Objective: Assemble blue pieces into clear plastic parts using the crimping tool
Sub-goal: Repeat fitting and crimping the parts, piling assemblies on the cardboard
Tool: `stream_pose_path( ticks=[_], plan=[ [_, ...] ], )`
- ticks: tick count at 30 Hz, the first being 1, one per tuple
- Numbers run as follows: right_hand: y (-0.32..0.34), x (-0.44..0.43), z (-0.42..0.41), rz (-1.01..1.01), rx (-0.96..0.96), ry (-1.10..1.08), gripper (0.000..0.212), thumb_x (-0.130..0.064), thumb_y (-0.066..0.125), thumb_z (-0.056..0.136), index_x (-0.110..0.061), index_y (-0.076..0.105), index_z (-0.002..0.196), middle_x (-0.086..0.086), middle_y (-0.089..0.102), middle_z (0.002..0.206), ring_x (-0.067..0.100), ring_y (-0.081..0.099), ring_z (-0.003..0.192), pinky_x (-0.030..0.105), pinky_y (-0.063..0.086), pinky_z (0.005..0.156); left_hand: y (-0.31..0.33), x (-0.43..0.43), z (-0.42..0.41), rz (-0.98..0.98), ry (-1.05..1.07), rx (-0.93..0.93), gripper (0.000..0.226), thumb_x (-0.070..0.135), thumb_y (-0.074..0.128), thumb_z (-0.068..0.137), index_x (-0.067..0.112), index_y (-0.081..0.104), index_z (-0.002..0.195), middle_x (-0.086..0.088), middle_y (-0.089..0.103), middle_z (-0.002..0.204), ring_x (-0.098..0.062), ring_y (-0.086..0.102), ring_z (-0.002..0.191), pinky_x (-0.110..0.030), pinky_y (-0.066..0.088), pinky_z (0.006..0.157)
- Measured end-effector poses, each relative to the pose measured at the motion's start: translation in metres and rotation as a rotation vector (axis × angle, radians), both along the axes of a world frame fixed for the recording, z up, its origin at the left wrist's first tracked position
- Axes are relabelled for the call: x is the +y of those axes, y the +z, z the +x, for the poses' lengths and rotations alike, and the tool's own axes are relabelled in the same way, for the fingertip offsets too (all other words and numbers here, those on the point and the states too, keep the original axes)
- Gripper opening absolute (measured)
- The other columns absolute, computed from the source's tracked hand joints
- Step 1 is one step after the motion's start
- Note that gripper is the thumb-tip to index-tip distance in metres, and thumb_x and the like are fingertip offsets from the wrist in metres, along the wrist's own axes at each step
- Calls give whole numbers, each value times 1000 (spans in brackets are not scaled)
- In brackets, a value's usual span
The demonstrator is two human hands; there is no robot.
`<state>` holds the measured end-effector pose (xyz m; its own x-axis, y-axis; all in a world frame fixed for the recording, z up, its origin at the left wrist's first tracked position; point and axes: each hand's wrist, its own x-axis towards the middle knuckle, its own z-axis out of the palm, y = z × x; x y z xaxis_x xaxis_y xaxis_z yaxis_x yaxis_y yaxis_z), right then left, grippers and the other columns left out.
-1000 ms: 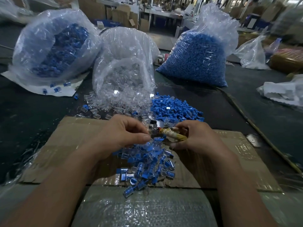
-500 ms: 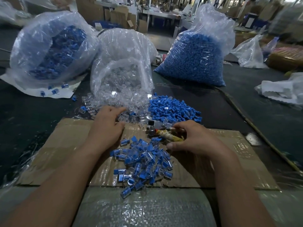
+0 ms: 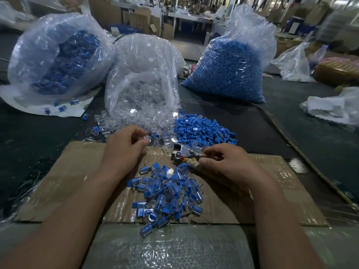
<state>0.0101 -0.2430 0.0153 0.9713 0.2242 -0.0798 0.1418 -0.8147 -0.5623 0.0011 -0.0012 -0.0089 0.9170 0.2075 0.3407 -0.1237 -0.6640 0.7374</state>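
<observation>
Right grip clasps crimping tool; left grip pinches clear part near loose blue pieces; assembled pile on cardboard.

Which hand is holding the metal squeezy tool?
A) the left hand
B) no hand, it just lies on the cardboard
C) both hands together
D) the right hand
D: the right hand grips the crimping tool by its handles, while the left hand is apart from it, pinching what looks like a clear plastic part.
</observation>
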Motion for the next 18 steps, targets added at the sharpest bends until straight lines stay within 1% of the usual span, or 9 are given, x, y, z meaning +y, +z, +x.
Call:
stream_pose_path(
  ticks=[1,2,4,6,8,11,13,15,18],
  plan=[
    [0,-1,1,10,-10,-10,38,-48,62,81,-29,62,113,-24,47,86,-7,44,79,14,32,62,2,-1,-2,-40,-31,-7,7,10,64,84,17,63,86,14,54,73,8,56,58,0,39,54],
    [-1,-2,1,19,-24,-20,35,-47,61,82,-28,63,112,-23,51,86,-7,45,79,13,34,62,2,-2,-2,-69,-65,-12,13,8,64,83,20,59,78,12,54,72,11,56,59,2,38,54],
    [-1,-4,3,16,-51,-37,33,-45,60,84,-26,64,110,-17,57,91,-5,48,79,14,37,64,3,-3,-4,-97,-129,-10,23,5,63,84,22,55,71,7,56,72,16,55,60,2,39,54],
    [-1,-5,5,-2,-56,-41,31,-43,60,85,-25,64,110,-15,58,92,-4,49,79,14,38,65,3,-3,-6,-79,-145,-9,22,5,62,85,21,55,71,6,56,72,18,54,61,1,39,57],
    [-2,-6,6,-18,-49,-41,29,-40,60,86,-24,64,110,-15,57,90,-2,49,79,16,38,65,2,-1,-6,-74,-126,-12,20,8,61,86,21,55,73,7,57,71,16,54,61,2,38,58],
    [-2,-4,7,-46,-52,-33,24,-38,62,85,-24,66,104,-18,54,83,0,50,79,20,41,67,1,2,-6,-124,-88,-30,21,11,60,87,25,53,73,7,58,70,12,57,59,0,39,56],
    [-2,-2,8,-56,-42,-19,17,-35,63,85,-26,67,99,-21,52,80,-1,49,77,18,39,64,1,3,-7,-140,-71,-33,22,11,60,87,26,53,73,7,59,70,11,57,58,-1,40,55],
    [-2,-1,8,-62,-28,-13,11,-33,64,84,-28,67,94,-20,53,79,-1,48,76,17,37,60,0,3,-8,-153,-79,-23,22,11,61,86,27,53,73,6,60,70,8,59,57,-2,42,54],
    [-1,0,10,-66,-23,-34,8,-30,67,82,-27,68,90,-18,56,80,0,50,76,21,42,64,1,2,-10,-181,-103,-28,23,11,62,85,29,55,74,6,61,71,5,62,58,-3,44,53]
  ],
)
